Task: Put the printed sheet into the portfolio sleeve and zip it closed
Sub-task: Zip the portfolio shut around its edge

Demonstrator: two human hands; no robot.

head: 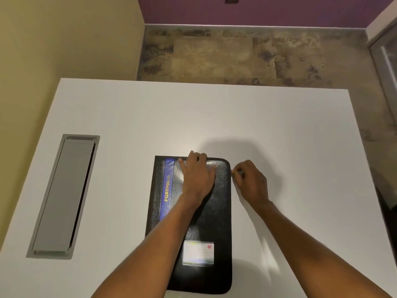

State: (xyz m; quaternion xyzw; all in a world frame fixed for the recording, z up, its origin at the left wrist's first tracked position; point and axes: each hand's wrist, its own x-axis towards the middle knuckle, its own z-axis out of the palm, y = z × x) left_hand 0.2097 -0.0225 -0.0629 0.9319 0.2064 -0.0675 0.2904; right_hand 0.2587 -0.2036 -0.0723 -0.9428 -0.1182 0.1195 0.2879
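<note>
A black leather portfolio (pixel 217 214) lies closed and flat on the white table (pixel 290 130), with a blue strip reading PORTFOLIO down its left side and a clear card window (pixel 198 253) near its front end. My left hand (pixel 198 175) rests flat, fingers spread, on the cover's far part. My right hand (pixel 250 179) is at the portfolio's right edge near the far corner, fingers pinched on a small metal zipper pull (pixel 235 171). The printed sheet is not visible.
A grey metal cable hatch (pixel 64 196) is set into the table at the left. Beyond the table's far edge is mottled brown floor, with a purple wall behind. A yellow wall stands on the left and a glass door frame (pixel 384 61) on the right.
</note>
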